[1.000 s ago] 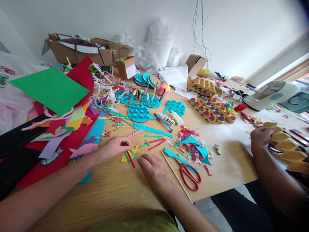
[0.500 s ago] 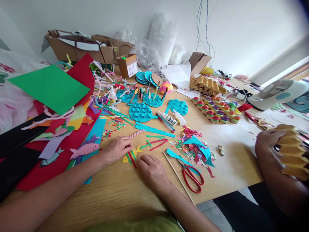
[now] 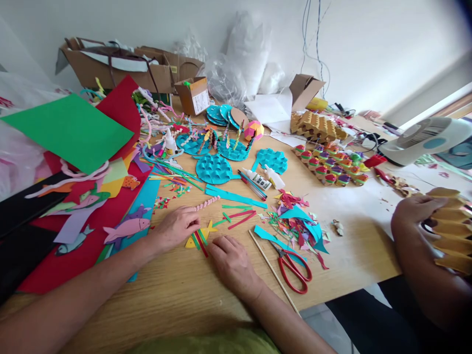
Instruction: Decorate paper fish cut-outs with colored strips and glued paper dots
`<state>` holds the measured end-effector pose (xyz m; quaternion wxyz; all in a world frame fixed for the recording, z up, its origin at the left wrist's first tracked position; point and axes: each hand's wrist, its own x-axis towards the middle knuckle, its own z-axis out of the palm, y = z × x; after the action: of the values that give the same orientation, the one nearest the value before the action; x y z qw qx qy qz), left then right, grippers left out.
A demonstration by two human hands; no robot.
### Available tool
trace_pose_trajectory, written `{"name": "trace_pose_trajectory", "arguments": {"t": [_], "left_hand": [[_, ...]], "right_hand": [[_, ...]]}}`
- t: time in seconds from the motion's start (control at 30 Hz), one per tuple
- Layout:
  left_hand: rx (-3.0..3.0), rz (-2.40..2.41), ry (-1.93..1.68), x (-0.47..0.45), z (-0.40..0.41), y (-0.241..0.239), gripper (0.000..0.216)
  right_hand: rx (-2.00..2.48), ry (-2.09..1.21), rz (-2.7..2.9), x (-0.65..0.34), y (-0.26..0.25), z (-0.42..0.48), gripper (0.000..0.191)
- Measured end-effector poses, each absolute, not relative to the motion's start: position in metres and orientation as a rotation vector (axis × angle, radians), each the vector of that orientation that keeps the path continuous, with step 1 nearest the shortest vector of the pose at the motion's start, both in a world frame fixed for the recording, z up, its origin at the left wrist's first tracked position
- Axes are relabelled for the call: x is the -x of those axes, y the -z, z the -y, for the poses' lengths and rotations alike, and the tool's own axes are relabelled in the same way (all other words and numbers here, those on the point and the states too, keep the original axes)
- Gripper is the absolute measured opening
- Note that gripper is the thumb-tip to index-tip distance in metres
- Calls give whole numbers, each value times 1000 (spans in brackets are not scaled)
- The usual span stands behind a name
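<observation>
My left hand [image 3: 178, 227] is closed low over the table, fingertips beside a yellow paper fish [image 3: 210, 229] crossed by red and green paper strips [image 3: 201, 240]. What its fingers hold, if anything, is hidden. A pink twisted strip [image 3: 207, 202] reaches out from just behind that hand. My right hand [image 3: 233, 263] rests on the wood with its fingers curled under, near the lower ends of the strips; the fingertips are out of sight. Loose red strips [image 3: 241, 219] lie beyond it. To its right are a thin wooden stick [image 3: 275, 269] and red-handled scissors [image 3: 295, 272].
Paper scraps [image 3: 300, 219], glue bottles [image 3: 274, 177] and blue egg-carton pieces [image 3: 214, 168] cover the middle. Coloured sheets [image 3: 70, 130] and paper fish [image 3: 127, 229] lie left. At right, another person's hand [image 3: 415, 210] holds a yellow egg carton [image 3: 452, 231], near a painted carton [image 3: 332, 164].
The camera view has shifted slightly. Both my hands stay almost where they were by the yellow fish, and the other person's hand keeps hold of the egg carton.
</observation>
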<state>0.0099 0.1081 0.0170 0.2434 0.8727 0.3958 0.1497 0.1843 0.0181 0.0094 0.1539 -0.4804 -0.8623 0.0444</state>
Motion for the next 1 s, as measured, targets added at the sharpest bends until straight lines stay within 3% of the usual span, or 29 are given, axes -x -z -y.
{"name": "trace_pose_trajectory", "arguments": {"t": [1.0], "left_hand": [[-2379,-1089,-366,-10,-110,-15,15]], "right_hand": [[1386,-114,2478,-183,-7,-18,14]]}}
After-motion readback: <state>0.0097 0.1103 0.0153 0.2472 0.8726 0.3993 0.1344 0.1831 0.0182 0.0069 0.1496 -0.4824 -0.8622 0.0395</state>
